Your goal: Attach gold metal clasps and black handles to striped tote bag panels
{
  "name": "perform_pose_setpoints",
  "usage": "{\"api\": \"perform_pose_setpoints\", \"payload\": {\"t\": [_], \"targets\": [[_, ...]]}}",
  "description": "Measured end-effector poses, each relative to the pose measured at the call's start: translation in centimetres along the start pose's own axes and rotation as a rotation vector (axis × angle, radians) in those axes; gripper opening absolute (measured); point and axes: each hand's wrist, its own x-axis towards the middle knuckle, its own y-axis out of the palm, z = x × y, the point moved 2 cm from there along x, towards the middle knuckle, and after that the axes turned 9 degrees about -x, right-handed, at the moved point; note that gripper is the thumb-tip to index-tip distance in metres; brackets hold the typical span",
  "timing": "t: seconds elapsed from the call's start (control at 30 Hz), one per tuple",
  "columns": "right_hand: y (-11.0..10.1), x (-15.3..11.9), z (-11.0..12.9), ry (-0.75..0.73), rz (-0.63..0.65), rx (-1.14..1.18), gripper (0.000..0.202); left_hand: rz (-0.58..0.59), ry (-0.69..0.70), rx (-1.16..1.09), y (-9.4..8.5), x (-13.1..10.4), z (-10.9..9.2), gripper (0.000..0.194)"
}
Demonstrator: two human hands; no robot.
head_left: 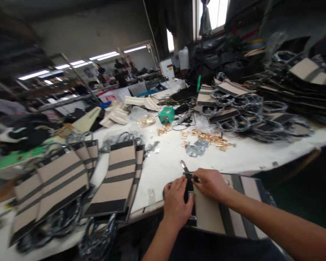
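Observation:
A beige bag panel (210, 214) with dark stripes lies at the table's front edge, under both my hands. My left hand (178, 201) rests across its black end band, thumb and fingers closed on that edge. My right hand (210, 183) is beside it with fingers pinched together at the band; a small dark bit shows at the fingertips, too hidden to name. A short black tab with a shiny metal clasp (183, 166) sticks out past the panel's far edge. Below my left thumb, a shiny metal piece (192, 218) sits on the band.
Striped bag panels (116, 174) with plastic-wrapped handles lie at left; more are piled (233, 108) at back right. Gold-coloured metal parts (214, 139), flat grey pieces (197, 148) and a green box (166, 115) with a cable are on the white table (163, 159).

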Motion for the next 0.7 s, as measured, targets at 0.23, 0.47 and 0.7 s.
{"api": "perform_pose_setpoints", "payload": {"t": [0.23,0.47,0.7], "targets": [[1.5,1.6,-0.1,0.046,0.072,-0.064,0.024,-0.01,-0.087,-0.241,-0.2,-0.8,0.0,0.065],[3.5,0.2,-0.2,0.121,-0.016,0.002,0.031,0.086,-0.157,-0.168,-0.3,-1.3,-1.1,0.067],[6.0,-1.1,-1.1,0.17,-0.164,0.167,0.031,0.105,-0.138,-0.222,-1.3,-0.3,-0.3,0.063]]}}
